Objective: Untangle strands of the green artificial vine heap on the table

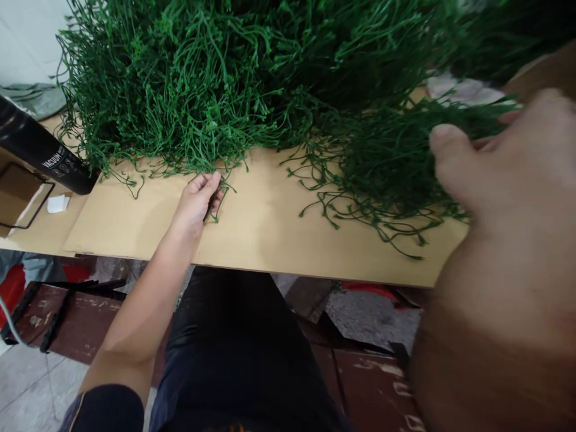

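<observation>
Thin green artificial plant stems, plastic-looking with small forked tips, form a large heap [216, 78] at the back of the table. My left hand [200, 195] is at the front edge of this heap, its thumb and fingers pinched on a few green stems [228, 183]. On the right, a smaller loose pile of stems [382, 162] spreads over the tabletop. My right hand [499, 159] is over that pile's right side, close to the camera and a little blurred. Its thumb stands apart from the fingers, which are mostly hidden behind the hand.
Tan board covers the table [261, 234]. A black vacuum bottle [45, 147] leans at the left, near a scrap of white paper [58, 204] and an open cardboard box [20, 195]. Brown-red panels [76, 318] lie below the table edge, beside my legs.
</observation>
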`<state>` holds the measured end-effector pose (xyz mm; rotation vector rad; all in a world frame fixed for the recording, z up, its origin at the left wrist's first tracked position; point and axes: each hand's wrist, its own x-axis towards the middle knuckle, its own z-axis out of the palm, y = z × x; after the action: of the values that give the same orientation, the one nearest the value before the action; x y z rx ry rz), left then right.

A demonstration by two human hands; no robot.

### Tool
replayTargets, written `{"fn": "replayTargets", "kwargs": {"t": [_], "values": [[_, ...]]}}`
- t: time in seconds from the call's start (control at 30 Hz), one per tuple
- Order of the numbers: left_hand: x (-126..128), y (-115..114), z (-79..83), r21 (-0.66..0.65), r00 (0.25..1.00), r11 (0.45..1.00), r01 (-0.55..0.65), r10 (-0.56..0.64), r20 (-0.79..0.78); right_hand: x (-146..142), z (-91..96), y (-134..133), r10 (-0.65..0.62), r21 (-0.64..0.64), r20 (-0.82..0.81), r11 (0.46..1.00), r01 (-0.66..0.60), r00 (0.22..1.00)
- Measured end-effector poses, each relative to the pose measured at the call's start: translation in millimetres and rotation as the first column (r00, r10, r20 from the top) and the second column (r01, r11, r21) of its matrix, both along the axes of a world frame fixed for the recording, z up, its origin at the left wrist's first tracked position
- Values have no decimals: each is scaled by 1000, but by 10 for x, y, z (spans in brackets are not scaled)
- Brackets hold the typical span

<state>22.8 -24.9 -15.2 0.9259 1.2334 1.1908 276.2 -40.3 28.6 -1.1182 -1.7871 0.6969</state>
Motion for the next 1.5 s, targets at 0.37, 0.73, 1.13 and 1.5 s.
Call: {"fn": "replayTargets", "kwargs": {"t": [0.37, 0.73, 1.13, 1.5], "values": [[25, -32, -28, 31, 999, 999, 45, -45, -2, -1134, -556, 22, -13, -81, 34, 997, 16, 999], [-43, 20, -120, 87, 985, 996, 22, -37, 171, -1257, -602, 35, 129, -259, -164, 951, -169, 978], [16, 0, -32, 31, 953, 996, 81, -86, 290, -1278, -692, 19, 169, -210, -236, 953, -220, 957], [107, 64, 1, -107, 917, 982, -153, 182, 355, -1432, -619, -234, 27, -227, -39, 973, -35, 999]]}}
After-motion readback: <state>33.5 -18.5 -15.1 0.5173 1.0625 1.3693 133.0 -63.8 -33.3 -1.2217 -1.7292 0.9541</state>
